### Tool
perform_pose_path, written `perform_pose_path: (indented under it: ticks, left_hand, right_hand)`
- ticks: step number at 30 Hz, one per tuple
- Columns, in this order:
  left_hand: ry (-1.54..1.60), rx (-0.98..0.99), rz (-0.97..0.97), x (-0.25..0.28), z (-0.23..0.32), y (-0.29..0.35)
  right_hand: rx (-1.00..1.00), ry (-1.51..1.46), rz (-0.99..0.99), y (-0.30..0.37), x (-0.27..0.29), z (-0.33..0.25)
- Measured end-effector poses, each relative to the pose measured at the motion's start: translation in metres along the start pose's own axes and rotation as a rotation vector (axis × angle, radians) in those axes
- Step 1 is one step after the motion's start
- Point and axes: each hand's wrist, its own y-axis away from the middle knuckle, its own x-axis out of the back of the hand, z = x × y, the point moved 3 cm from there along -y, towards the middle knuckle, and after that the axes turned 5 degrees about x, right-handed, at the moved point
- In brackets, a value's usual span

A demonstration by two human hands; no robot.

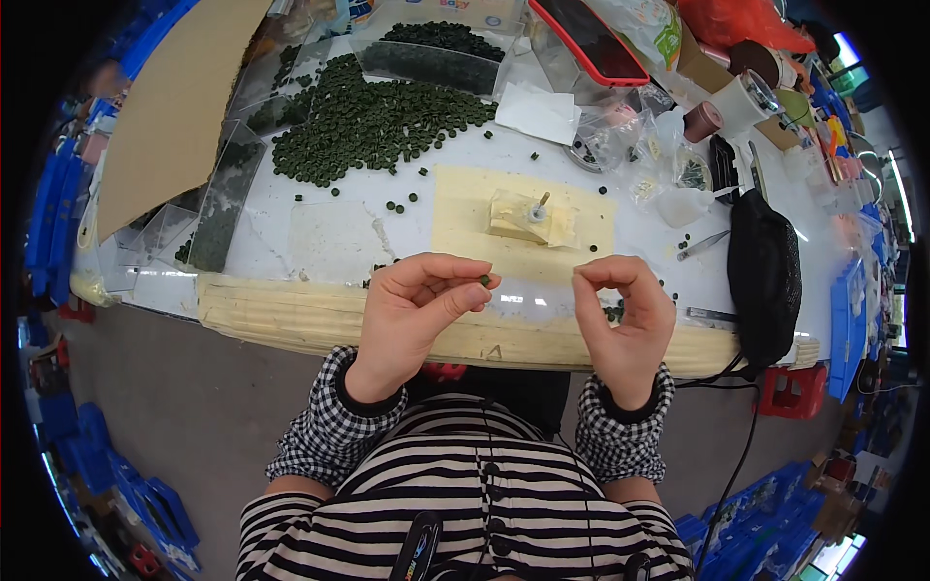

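My left hand pinches a small dark green round piece between thumb and forefinger, above the table's near edge. To its right, my right hand has thumb and forefinger pressed together; whatever they may hold is too small to make out. The two hands are apart. Just beyond them a block wrapped in yellowish tape, with a short upright metal pin, stands on a taped patch. A large heap of similar green pieces spreads over the white table at the far left.
Clear bins of green pieces stand behind the heap, beside a cardboard sheet. A red-cased phone, a white paper, tweezers and a black mesh pouch lie about. Padding lines the near edge.
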Motion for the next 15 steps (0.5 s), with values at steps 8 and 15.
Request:
perform_pose_path:
  ticks: [8, 15]
  left_hand:
    - [0.112, -0.002, -0.038, 0.001, -0.002, 0.002]
    - [0.061, -0.055, -0.041, -0.006, -0.002, 0.001]
  right_hand:
    - [-0.305, -0.516, -0.063, 0.005, -0.041, -0.012]
    - [-0.282, -0.625, -0.087, 0.011, -0.049, -0.003]
